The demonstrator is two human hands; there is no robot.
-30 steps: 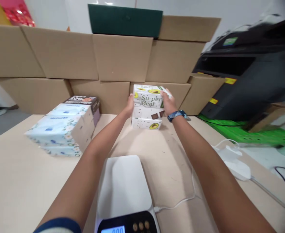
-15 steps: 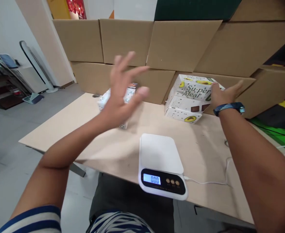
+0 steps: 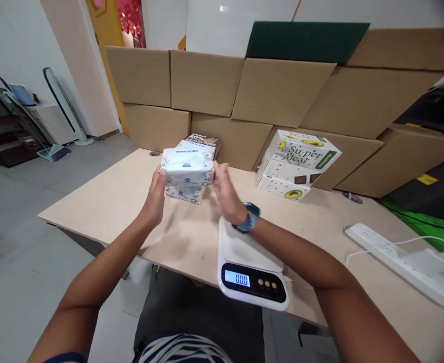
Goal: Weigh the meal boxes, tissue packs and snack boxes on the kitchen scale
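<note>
A bare stretch of the bench (image 3: 101,189) lay to the left, and beside it the left hand (image 3: 154,199) pressed against the left end of the upper tissue pack (image 3: 187,169). That pack sat over a lower tissue pack (image 3: 186,194), with a dark printed box (image 3: 204,138) behind; whether it was raised at all could not be told. The right hand (image 3: 225,194) faced it from the other end, fingers at its edge, so the pack was clamped between the two hands. The step in hand looked like securing this grip, and the next move seemed to call for even inward pressure and a level hold, lest the soft wrapper slip. Below the right wrist, the white scale (image 3: 250,275) read 0.00, its platform partly hidden by the arm. Farther right, stacked "Su-per Meal" boxes (image 3: 299,159) stood apart from both hands, before the cardboard cartons (image 3: 214,80), and a white power strip (image 3: 384,249) lay rightmost
</note>
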